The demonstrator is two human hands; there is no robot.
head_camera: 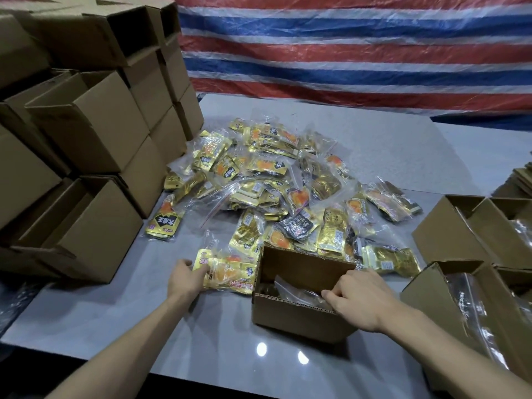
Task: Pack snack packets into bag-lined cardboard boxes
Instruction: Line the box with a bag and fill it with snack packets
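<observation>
Head view, single frame.

Left hand (pixel 187 279): lower centre of the frame, resting on the grey table (pixel 388 145). Fingers are curled around the left edge of a gold packet bundle (pixel 230 273) wrapped in clear film. The bundle lies flat on the table, and its right end touches the left wall of the open box (pixel 288 318).

Right hand (pixel 357 300): lower right of centre, over the near right corner of the open box. Fingers are bent tight with the knuckles up, and the tips are closed on the clear bag (pixel 290 289) inside the box at its near rim. The thumb is hidden behind the hand.

The open box stands upright at lower centre, flaps up. Its contents beneath the bag are too dim to make out.

Snack packets (pixel 288 182): a loose heap of gold and black packets, many in clear film, fills the centre of the table and reaches the far wall of the open box.

Surroundings: stacked cardboard boxes (pixel 86 125) occupy the left side from the upper corner down. Further open boxes (pixel 449 226), some showing clear plastic, stand at the right edge. A red, white and blue striped tarp (pixel 345 53) hangs across the top.
</observation>
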